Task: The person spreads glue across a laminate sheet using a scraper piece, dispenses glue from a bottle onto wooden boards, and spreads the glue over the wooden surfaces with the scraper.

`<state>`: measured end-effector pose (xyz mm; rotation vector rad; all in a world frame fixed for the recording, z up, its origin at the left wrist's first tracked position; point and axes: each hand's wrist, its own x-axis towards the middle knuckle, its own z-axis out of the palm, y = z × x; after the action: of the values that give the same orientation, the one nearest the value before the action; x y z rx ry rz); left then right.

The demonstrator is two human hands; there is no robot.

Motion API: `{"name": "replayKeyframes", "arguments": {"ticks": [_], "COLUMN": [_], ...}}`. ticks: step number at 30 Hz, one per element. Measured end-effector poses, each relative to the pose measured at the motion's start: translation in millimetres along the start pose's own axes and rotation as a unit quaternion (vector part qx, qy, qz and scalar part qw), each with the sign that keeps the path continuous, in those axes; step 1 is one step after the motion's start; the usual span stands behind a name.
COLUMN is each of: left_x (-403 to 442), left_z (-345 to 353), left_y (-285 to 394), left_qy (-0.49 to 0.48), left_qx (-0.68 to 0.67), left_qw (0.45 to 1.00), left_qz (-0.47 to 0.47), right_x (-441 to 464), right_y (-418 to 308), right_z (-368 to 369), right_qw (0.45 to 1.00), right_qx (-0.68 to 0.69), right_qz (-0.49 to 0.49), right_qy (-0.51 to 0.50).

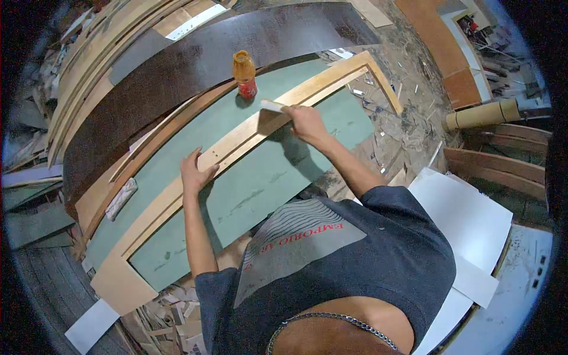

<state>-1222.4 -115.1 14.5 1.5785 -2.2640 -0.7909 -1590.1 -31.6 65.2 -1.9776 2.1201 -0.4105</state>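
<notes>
A long, pale wooden frame (242, 131) lies across a green board (260, 192). My left hand (196, 171) grips its long rail, with the thumb on the near side and the fingers at the far side. Two small dark holes show in the wood close to that hand. Farther right along the rail, my right hand (307, 125) is closed on a flat white piece (272, 106), held at the wood's surface; its exact kind is unclear. Beyond the rail a plastic bottle (244, 74) with a red label and yellow-brown contents stands upright on the board.
A white cloth-like roll (121, 199) lies at the green board's left. Behind it stretches a dark curved panel (207, 56), with stacked wooden strips (89, 77) beyond. White sheets (461, 213) lie at right, near a cardboard tube (482, 115). Scraps litter the floor (408, 77).
</notes>
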Motion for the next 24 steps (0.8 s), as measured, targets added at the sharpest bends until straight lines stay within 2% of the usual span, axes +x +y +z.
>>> {"name": "replayKeyframes", "arguments": {"ticks": [2, 4, 5, 6, 8, 9, 10, 12, 13, 15, 16, 18, 20, 22, 24], "left_x": [-4.4, -3.8, -4.1, -3.3, 0.2, 2.5, -0.4, -3.1, -5.5, -8.4, -9.0, -8.9, -8.2, -6.5, -7.1], "left_z": [2.0, 4.1, 5.4, 3.8, -0.8, 0.5, 1.9, -7.6, -13.1, -16.9, -17.4, -15.8, -14.8, -15.6, -13.7], "left_y": [-5.1, -9.6, -12.6, -10.8, -15.6, -20.3, -25.4, -22.7, -21.0, -25.8, -29.5, -32.1, -33.6, -32.7, -33.6], "left_qy": [-0.003, 0.024, 0.024, 0.009, -0.001, 0.000, -0.003, -0.008, -0.016, -0.009, -0.007, -0.014, -0.026, -0.041, -0.039], "left_qx": [-0.003, 0.004, 0.002, -0.003, -0.008, -0.023, -0.038, -0.048, -0.056, -0.019, 0.020, 0.023, 0.025, 0.010, 0.013], "left_qw": [1.000, 0.999, 0.999, 0.999, 1.000, 0.999, 0.998, 0.998, 0.997, 0.999, 0.999, 0.999, 0.999, 0.999, 0.999], "left_qz": [0.007, 0.037, 0.033, 0.032, 0.030, 0.042, 0.051, 0.045, 0.044, 0.042, 0.041, 0.031, 0.022, 0.010, 0.011], "right_x": [-3.6, -6.7, -5.1, -3.5, 2.1, 1.3, 5.7, 3.3, 0.6, -0.6, -0.5, -1.9, -1.7, 0.4, 3.5], "right_y": [-25.3, -54.0, -62.4, -60.1, -45.9, -41.5, -28.1, -18.4, -17.6, -17.1, -12.4, -2.7, 6.2, 5.3, 6.1], "right_z": [11.4, 8.9, 2.9, 6.0, 8.1, -5.0, -12.3, -32.8, -35.7, -40.8, -35.8, -18.2, -6.1, 0.4, 8.5], "right_qw": [1.000, 0.997, 0.996, 0.996, 0.990, 0.983, 0.990, 0.987, 0.987, 0.992, 0.991, 0.984, 0.981, 0.964, 0.961], "right_qx": [0.005, 0.013, 0.039, 0.039, 0.120, 0.178, 0.138, 0.138, 0.138, 0.123, 0.123, 0.018, -0.013, -0.068, -0.083], "right_qz": [-0.020, -0.079, -0.056, -0.058, -0.066, -0.037, -0.029, -0.055, -0.060, -0.038, -0.042, -0.172, -0.191, -0.247, -0.252], "right_qy": [0.012, 0.003, -0.060, -0.063, -0.021, 0.009, 0.007, 0.066, 0.065, -0.003, -0.003, 0.048, 0.033, 0.077, 0.079]}}
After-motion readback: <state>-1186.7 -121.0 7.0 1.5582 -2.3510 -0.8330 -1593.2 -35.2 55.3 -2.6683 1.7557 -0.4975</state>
